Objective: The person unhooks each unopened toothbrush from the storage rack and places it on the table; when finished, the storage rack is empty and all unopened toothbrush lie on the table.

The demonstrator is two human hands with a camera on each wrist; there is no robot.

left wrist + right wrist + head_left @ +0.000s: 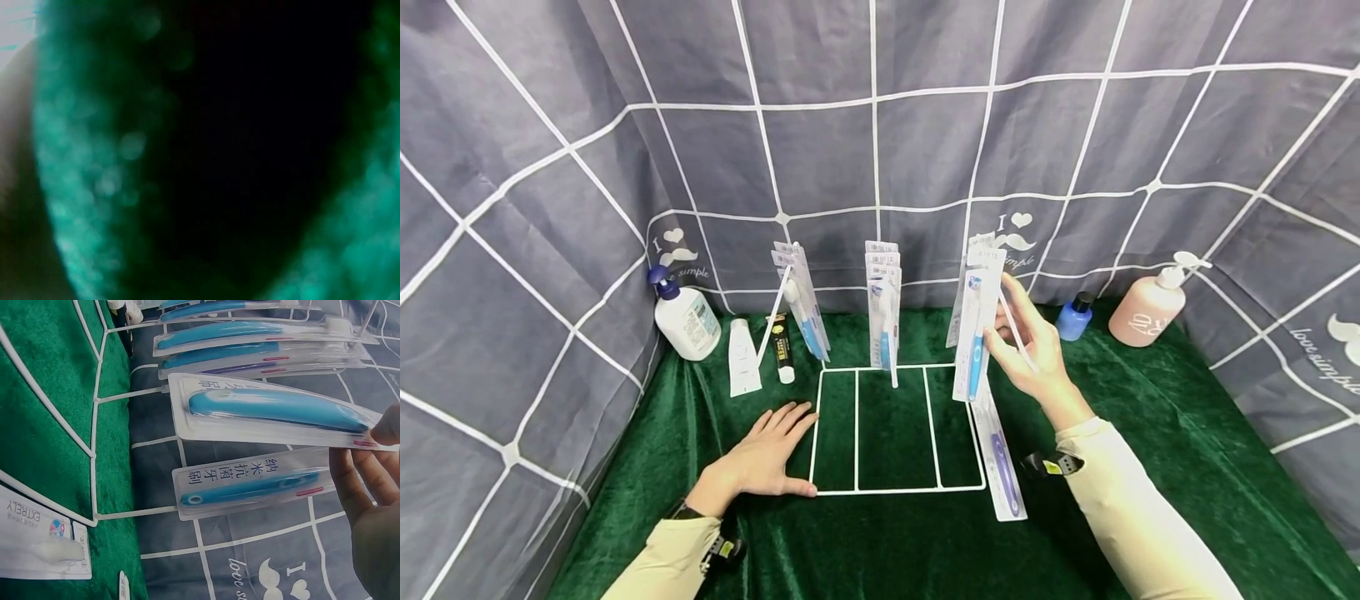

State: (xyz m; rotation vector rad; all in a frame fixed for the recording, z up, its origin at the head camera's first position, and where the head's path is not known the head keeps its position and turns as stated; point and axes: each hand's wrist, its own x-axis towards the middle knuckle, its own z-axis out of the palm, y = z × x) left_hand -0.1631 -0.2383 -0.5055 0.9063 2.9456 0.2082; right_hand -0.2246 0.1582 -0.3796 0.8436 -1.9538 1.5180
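Observation:
My right hand [1030, 350] pinches the edge of a packaged blue toothbrush [964, 358], upright at the right arm of a white wire display rack [895, 492]. In the right wrist view, thumb and fingers grip this toothbrush pack [187, 428], and another blue toothbrush pack [250, 490] hangs beside it. My left hand [767, 454] lies with fingers spread on the green cloth, fingertips and thumb at the left side of the rack's base. Toothbrush packs hang on the middle arm [883, 325] and left arm [808, 317]. The left wrist view shows only blurred green cloth [81, 162].
A packaged purple toothbrush [1003, 475] lies by the base's right side. To the left stand a white pump bottle [688, 325], a white tube [743, 358] and a black tube [782, 350]. A blue bottle [1074, 317] and pink pump bottle [1146, 308] stand right, before the grey curtain [820, 158].

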